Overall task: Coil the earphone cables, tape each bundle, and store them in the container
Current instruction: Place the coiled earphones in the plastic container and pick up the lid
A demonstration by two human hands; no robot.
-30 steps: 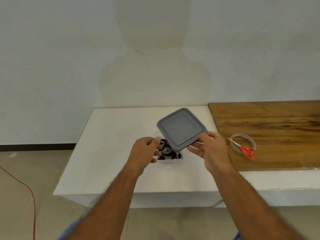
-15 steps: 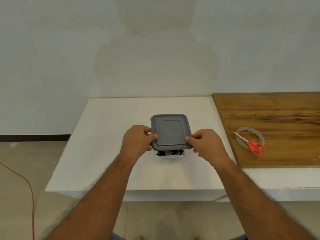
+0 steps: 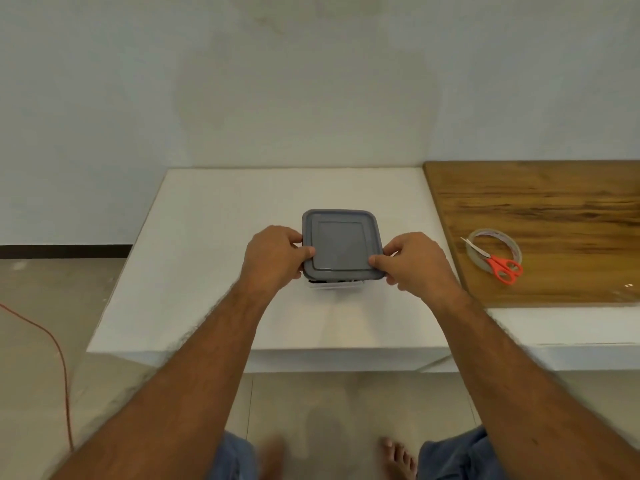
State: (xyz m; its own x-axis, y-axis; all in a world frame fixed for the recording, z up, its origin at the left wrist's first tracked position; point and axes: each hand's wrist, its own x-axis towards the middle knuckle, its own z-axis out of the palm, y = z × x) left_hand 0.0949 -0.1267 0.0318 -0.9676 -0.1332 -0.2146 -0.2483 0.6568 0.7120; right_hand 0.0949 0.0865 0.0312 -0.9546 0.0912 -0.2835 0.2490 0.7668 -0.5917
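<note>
No words, brands, numbers or signs can be read anywhere in the head view. The grey lid [image 3: 341,244] bears only a plain raised square, with no lettering. Faint reddish marks on the tape roll [image 3: 493,249] are too small to read.

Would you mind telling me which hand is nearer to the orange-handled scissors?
The right hand, which grips the right edge of the grey square lid, with the orange-handled scissors further right. The left hand grips the lid's far, left edge.
</note>
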